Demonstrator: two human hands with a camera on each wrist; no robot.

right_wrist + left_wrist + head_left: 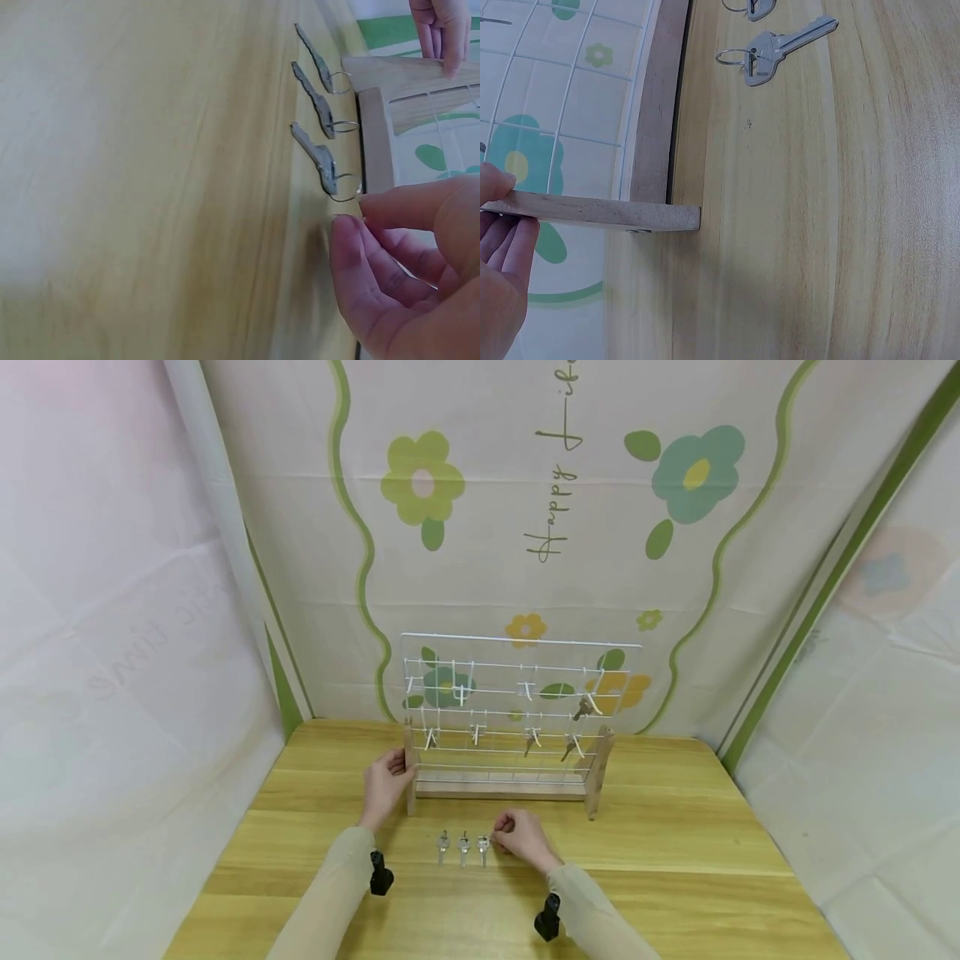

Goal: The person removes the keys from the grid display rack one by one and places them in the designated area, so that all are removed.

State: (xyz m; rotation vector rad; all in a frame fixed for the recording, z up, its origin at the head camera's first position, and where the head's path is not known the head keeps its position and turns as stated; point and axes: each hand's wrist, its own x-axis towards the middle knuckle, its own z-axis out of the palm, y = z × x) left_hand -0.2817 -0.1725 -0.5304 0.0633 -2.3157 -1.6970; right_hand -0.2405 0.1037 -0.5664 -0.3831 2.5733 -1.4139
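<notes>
My left hand (387, 783) grips the left wooden upright (410, 772) of a white wire rack (517, 752), thumb on one side and fingers on the other. Three silver keys with rings lie in a row on the table before the rack: a left key (442, 843), a middle key (464, 847) and a right key (483, 848). Beside the right key is my right hand (522, 837), its bent thumb and index fingertips at the edge of that key's ring (343, 187). A narrow gap shows between these two fingertips, and the key lies flat.
Several hooks stick out from the rack in two rows; some carry keys, such as a dark key (582, 707) at upper right. A wooden base bar (498, 789) joins the uprights. Behind the wooden table (660, 852) hangs a flowered cloth (487, 577), with more cloth at both sides.
</notes>
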